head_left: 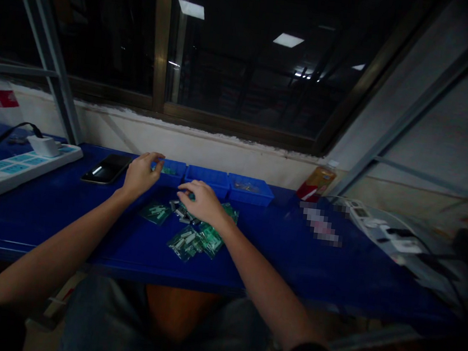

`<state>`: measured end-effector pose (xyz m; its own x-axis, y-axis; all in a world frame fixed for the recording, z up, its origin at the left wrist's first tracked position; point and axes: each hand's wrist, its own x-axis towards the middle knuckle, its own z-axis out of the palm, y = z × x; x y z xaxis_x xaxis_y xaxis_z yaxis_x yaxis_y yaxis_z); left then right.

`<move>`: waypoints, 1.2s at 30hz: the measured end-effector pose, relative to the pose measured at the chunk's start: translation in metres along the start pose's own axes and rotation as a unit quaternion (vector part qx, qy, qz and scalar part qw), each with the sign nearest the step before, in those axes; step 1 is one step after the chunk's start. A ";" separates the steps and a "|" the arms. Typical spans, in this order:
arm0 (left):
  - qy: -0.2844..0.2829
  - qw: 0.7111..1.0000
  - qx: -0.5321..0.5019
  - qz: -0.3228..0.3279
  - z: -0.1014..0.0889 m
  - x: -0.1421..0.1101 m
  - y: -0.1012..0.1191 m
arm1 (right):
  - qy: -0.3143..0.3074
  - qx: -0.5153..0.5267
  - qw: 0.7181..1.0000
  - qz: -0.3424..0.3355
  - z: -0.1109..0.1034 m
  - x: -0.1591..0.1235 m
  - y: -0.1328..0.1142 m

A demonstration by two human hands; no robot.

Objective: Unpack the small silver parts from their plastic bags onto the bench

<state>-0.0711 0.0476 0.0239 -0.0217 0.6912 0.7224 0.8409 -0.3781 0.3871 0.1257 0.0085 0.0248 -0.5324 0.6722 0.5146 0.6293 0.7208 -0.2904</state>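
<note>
My left hand [141, 175] is over the left blue bin [177, 180], at its near left edge. Its fingers are curled in; whatever they hold, if anything, is too small to make out. Green pieces show inside that bin. My right hand [202, 201] is bent over a pile of small silvery parts [184, 215], thumb and fingers curled together, their tips too dark to show what is between them. Around the pile lie clear bags of small pale parts [186, 242], another such bag [156, 212] to the left and green bags [212, 239] under my right wrist.
A middle blue bin [208, 182] and a right blue bin [252, 195] stand along the wall. On the blue table [275, 259] are a black phone [107, 169], a white power strip [18, 171], a drink bottle [318, 182] and, at right, cables with another power strip [380, 229].
</note>
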 end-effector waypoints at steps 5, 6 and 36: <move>-0.083 0.994 -0.074 0.022 0.010 -0.006 0.009 | -0.105 -0.058 0.991 -0.064 0.026 -0.007 -0.035; -0.102 0.990 -0.088 0.030 0.012 -0.008 0.011 | -0.122 -0.073 0.988 -0.061 0.029 -0.008 -0.037; -0.209 0.832 -0.474 -0.201 0.015 -0.009 0.020 | 0.129 0.263 0.929 0.225 0.014 0.012 0.025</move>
<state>-0.0457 0.0431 0.0167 0.1578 0.9578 0.2402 0.0029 -0.2437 0.9698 0.1272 0.0366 0.0122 -0.0856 0.9117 0.4018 0.3561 0.4046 -0.8423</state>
